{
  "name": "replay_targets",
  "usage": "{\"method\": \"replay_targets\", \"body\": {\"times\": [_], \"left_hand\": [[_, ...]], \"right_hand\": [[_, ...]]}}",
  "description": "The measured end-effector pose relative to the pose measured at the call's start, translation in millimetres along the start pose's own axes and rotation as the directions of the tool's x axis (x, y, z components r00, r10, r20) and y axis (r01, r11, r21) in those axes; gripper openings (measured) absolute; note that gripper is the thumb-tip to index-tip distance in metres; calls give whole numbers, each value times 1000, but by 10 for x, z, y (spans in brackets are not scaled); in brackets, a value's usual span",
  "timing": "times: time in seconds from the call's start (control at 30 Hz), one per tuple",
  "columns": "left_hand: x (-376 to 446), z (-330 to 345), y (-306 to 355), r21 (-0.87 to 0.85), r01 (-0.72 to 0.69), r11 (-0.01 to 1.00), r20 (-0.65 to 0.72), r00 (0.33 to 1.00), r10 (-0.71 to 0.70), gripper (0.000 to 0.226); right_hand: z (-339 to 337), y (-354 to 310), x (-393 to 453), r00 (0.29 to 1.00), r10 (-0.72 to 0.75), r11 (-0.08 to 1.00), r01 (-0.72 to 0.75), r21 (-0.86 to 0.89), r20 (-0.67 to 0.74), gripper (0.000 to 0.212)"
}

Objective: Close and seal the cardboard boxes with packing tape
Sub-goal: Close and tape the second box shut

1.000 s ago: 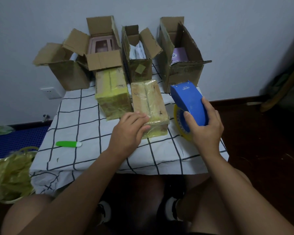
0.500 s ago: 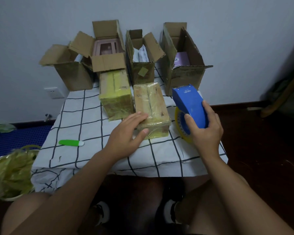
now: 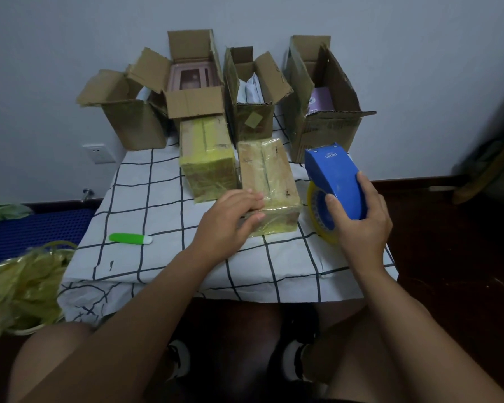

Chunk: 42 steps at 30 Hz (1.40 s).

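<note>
A: Head view, entry one. Hands?

B: Left hand (image 3: pixel 230 219) lies on the near left corner of the sealed box (image 3: pixel 269 181), fingers nearly straight, thumb against its front face. Right hand (image 3: pixel 358 219) grips the blue tape dispenser (image 3: pixel 333 177), fingers wrapped over its shell; the yellow tape roll (image 3: pixel 317 210) shows beneath, at 3 o'clock of that box.

A: Other boxes?

B: Second taped box (image 3: pixel 205 158) just beside, at 9 o'clock. Four open boxes along 12 o'clock: (image 3: pixel 128 117), (image 3: pixel 192 82), (image 3: pixel 250 94), (image 3: pixel 323 100). Green cutter (image 3: pixel 130 238) at 8 o'clock on the checked tablecloth (image 3: pixel 146 199).
</note>
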<state>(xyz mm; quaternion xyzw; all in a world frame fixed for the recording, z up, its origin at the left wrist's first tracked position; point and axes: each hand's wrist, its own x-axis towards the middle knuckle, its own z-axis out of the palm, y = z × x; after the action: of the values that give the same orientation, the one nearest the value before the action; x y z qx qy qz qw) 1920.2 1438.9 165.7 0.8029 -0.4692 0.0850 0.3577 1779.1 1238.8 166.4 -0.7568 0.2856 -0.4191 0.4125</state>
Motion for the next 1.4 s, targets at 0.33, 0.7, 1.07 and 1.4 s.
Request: {"method": "replay_targets", "body": {"times": [0.33,0.7,1.07,1.4], "left_hand": [[7,-33,11,-15,34,999,30,999,-34,29],[-218,-99,202,-292,293,911,-23,950,-313,39],[-13,-259,-4,32,100,994,121,987,-103,18],[0,-288,9,189,-70,979,202,979,31,16]], "right_hand": [[-6,-10,-13,1000,3,1000,-3,-4,-5,64],[-14,-27,-4,1000,15,1000,-14,-21,6,63],[-21,-30,-16,1000,10,1000,-9,-28,18,64],[-16,-13,-13,1000,19,999,-18,-31,10,64]]}}
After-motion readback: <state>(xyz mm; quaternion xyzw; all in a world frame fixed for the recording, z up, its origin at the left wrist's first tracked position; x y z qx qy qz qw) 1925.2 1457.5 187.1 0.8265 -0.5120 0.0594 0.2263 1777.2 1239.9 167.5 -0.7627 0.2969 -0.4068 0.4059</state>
